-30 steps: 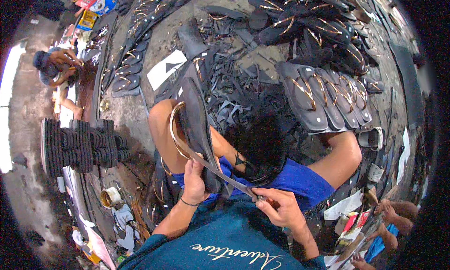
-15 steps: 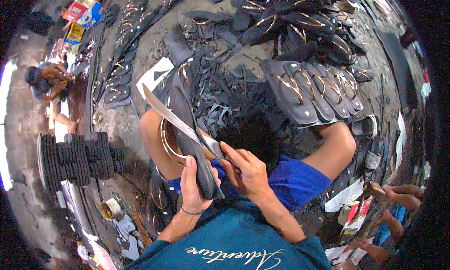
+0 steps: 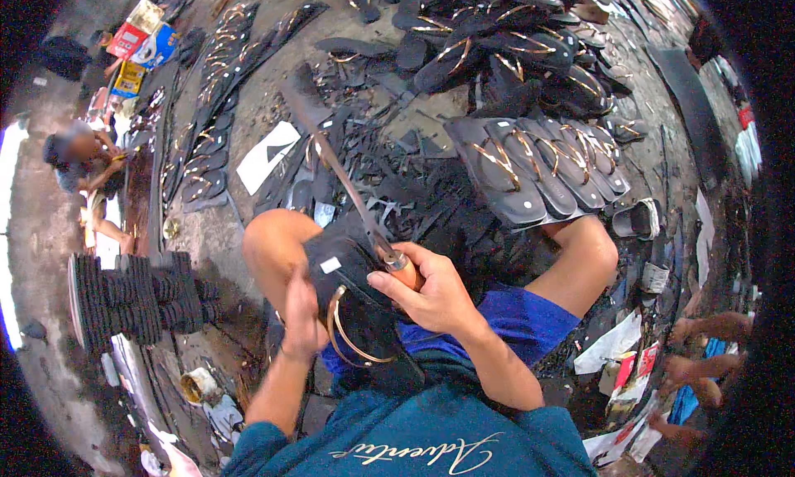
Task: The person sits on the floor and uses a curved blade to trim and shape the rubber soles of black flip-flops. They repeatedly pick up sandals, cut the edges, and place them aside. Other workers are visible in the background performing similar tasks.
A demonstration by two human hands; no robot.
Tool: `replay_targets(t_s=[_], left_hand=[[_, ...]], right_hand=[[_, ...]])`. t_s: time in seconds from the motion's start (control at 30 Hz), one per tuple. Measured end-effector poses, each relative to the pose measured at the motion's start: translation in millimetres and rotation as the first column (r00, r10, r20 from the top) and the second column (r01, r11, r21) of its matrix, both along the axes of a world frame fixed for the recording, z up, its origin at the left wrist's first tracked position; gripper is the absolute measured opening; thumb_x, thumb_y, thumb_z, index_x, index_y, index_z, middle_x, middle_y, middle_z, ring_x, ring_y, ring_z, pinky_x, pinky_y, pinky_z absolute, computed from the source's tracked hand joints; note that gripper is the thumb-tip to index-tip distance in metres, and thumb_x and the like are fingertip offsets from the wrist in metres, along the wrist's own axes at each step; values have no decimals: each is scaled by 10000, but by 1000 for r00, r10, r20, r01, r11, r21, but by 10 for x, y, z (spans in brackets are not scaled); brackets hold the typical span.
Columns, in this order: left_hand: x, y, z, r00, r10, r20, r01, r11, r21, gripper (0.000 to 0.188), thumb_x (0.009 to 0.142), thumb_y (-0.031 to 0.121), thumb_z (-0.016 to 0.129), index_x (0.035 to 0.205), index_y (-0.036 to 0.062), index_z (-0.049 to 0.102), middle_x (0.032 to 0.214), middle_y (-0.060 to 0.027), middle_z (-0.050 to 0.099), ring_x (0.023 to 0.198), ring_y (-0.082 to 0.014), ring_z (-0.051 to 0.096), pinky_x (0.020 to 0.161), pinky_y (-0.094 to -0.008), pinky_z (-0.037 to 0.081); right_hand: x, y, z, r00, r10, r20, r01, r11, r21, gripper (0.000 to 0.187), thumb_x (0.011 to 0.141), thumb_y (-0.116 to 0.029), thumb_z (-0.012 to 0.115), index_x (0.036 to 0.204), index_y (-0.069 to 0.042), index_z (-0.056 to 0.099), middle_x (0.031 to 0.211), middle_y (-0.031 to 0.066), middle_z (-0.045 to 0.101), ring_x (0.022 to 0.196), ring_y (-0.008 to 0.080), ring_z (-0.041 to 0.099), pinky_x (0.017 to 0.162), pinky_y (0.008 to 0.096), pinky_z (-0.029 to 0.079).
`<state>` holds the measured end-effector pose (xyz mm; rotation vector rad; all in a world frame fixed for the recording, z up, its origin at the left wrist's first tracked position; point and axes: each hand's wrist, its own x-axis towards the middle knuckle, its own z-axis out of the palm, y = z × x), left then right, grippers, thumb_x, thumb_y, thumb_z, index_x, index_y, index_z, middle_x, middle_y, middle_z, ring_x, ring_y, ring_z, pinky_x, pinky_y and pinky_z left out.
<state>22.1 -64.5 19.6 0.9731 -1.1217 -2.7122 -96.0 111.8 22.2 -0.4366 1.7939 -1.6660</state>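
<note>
My right hand (image 3: 435,291) is wrapped around the wooden handle (image 3: 404,272) of a long knife (image 3: 356,197). The black sandal (image 3: 364,318) with the gold strap (image 3: 331,321) is in my lap, beside my left knee (image 3: 277,237). My left hand (image 3: 303,315) is at its side, but too blurry to tell if those fingers grip.

My head-worn fisheye looks steeply down past my shirt (image 3: 385,431) onto my nearby fingers (image 3: 422,257), the floor (image 3: 267,81) beyond.
</note>
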Motion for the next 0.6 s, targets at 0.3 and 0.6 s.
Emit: replay_targets(t_s=[0.3,0.6], left_hand=[[-336,-539,463,973,188,130,-125,915,-385,448,998,437,537,1245,67,592,1123,-87,674,975,-205,674,851,-358,565],[-121,-239,434,981,120,152,-38,889,-456,399,989,213,610,1323,30,492,1184,-77,639,1056,-167,643,884,-314,551]], right_hand=[[800,783,22,943,-24,-333,65,992,113,383,785,-97,789,1158,-73,700,936,113,714,654,178,644,600,303,543],[794,598,46,952,-58,-300,102,986,132,365,807,-109,774,1159,-56,691,949,143,720,720,230,699,638,332,574]])
